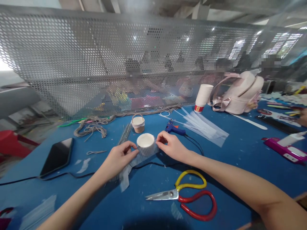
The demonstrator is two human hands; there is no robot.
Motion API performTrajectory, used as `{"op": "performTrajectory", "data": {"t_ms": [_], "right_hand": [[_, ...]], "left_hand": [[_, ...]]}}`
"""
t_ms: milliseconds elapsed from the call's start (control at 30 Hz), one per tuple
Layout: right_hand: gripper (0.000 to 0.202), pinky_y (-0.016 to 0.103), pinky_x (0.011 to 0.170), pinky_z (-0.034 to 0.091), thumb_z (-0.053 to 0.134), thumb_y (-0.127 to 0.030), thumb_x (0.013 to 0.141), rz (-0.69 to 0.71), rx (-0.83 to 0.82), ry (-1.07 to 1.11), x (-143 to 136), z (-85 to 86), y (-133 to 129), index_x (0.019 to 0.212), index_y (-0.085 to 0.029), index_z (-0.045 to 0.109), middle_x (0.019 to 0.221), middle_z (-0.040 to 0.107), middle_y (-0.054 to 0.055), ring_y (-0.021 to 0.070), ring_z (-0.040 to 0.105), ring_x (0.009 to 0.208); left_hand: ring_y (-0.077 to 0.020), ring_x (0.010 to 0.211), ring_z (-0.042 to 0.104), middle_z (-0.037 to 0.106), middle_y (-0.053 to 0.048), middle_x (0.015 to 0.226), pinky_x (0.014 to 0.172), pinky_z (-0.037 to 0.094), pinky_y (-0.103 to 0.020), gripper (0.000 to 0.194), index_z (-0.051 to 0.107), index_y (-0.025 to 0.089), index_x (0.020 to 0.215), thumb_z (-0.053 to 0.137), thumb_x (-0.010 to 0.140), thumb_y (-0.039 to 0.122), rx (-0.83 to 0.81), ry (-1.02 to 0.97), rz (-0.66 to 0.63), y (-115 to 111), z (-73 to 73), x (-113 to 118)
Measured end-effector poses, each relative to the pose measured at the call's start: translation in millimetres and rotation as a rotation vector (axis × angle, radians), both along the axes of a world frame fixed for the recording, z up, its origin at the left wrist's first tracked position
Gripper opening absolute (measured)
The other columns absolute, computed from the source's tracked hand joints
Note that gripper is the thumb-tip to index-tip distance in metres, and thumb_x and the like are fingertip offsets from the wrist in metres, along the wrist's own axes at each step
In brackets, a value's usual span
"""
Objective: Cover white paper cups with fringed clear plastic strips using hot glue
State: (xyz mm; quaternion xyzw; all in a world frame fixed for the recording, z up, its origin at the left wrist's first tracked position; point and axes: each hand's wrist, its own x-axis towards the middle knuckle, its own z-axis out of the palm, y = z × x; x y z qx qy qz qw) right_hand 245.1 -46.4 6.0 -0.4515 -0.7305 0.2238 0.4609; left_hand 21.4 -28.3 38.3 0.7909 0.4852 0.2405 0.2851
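Short white paper cup (pixel 145 143), upright, open mouth up, at table centre; clear tape strip (pixel 128 169) wrapped around its side, trailing toward seven o'clock on blue tabletop.

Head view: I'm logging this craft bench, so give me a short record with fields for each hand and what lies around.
left hand: pinches the left side of the cut paper cup and a clear strip
right hand: pinches the cup's right side
near front: scissors, shut
behind cup: glue gun, small basket
left: phone
surface: blue table
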Motion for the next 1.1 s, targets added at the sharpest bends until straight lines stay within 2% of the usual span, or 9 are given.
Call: {"op": "performTrajectory", "data": {"t_ms": [133,267,433,567,667,800,867,967,1100], "right_hand": [[0.007,0.025,0.063,0.042,0.049,-0.014,0.077,0.017,0.038,-0.022,0.6,-0.3,0.2,0.074,-0.02,0.049,0.071,0.054,-0.001,0.0126,0.05,0.065],[0.008,0.025,0.065,0.043,0.048,-0.012,0.074,0.046,0.053,-0.029,0.7,1.6,-2.4,0.073,-0.019,0.051,0.072,0.054,-0.001,0.0125,0.051,0.066],[0.007,0.025,0.065,0.044,0.051,-0.013,0.073,0.074,-0.067,0.041,-1.4,5.4,-7.5,0.076,-0.019,0.052,0.072,0.056,-0.002,0.0118,0.052,0.066],[0.006,0.024,0.061,0.042,0.056,-0.018,0.073,0.049,-0.153,0.061,-1.5,9.5,-11.0,0.077,-0.019,0.052,0.069,0.055,-0.003,0.011,0.05,0.062],[0.014,0.024,0.058,0.038,0.062,-0.029,0.074,0.059,-0.214,-0.048,0.5,13.6,-14.0,0.079,-0.019,0.055,0.068,0.055,-0.003,0.0106,0.048,0.059],[0.034,0.025,0.061,0.036,0.074,-0.042,0.065,0.099,-0.23,-0.306,0.5,15.2,-18.6,0.084,-0.019,0.057,0.077,0.057,-0.001,0.0126,0.049,0.065],[0.027,0.026,0.062,0.035,0.074,-0.034,0.065,0.096,-0.227,-0.323,-0.9,12.9,-19.5,0.079,-0.019,0.057,0.074,0.056,-0.002,0.0131,0.048,0.066],[0.008,0.025,0.063,0.035,0.062,-0.015,0.066,0.122,-0.271,-0.136,-2.0,8.2,-17.7,0.066,-0.018,0.055,0.066,0.053,-0.002,0.0122,0.047,0.064],[0.005,0.023,0.06,0.039,0.055,-0.013,0.065,0.134,-0.345,0.041,0.7,4.2,-12.5,0.064,-0.018,0.053,0.064,0.054,-0.003,0.0109,0.049,0.061]], "left_hand": [[-0.0131,0.054,0.044,0.044,0.006,0.056,0.054,0.035,-0.024,0.026,0.062,0.019,0.084,0.051,0.076,0.042,0.036,0.009,-0.012,-2.5,2.1,0.8],[-0.0135,0.058,0.048,0.048,0.005,0.06,0.057,0.039,-0.024,0.024,0.062,0.019,0.09,0.048,0.073,0.027,0.073,0.043,-0.045,-7.0,6.1,2.9],[-0.0155,0.07,0.056,0.061,-0.001,0.075,0.066,0.044,-0.026,0.024,0.063,0.019,0.09,0.044,0.077,0.025,0.156,-0.004,-0.138,-12.1,6.0,7.0],[-0.0156,0.071,0.058,0.064,-0.001,0.077,0.067,0.045,-0.026,0.022,0.063,0.019,0.091,0.047,0.08,0.028,0.156,-0.039,-0.153,-13.8,4.6,8.0],[-0.0155,0.07,0.059,0.064,-0.001,0.076,0.067,0.046,-0.026,0.022,0.063,0.02,0.091,0.049,0.079,0.03,0.126,-0.056,-0.135,-13.9,3.1,7.2],[-0.0148,0.067,0.057,0.061,0.001,0.072,0.065,0.046,-0.026,0.021,0.063,0.02,0.089,0.051,0.077,0.031,0.075,-0.072,-0.098,-13.8,1.5,6.8],[-0.0148,0.068,0.056,0.059,0.001,0.072,0.065,0.046,-0.026,0.021,0.062,0.02,0.089,0.052,0.075,0.032,0.025,-0.092,-0.084,-13.7,0.9,7.2],[-0.0148,0.067,0.055,0.059,0.001,0.073,0.062,0.046,-0.026,0.022,0.061,0.021,0.09,0.056,0.072,0.033,-0.069,-0.137,-0.061,-12.7,-0.1,8.0],[-0.0147,0.063,0.055,0.057,0.002,0.069,0.058,0.045,-0.025,0.026,0.058,0.02,0.088,0.062,0.066,0.033,-0.191,-0.179,-0.034,-10.8,-1.7,6.5]]}}
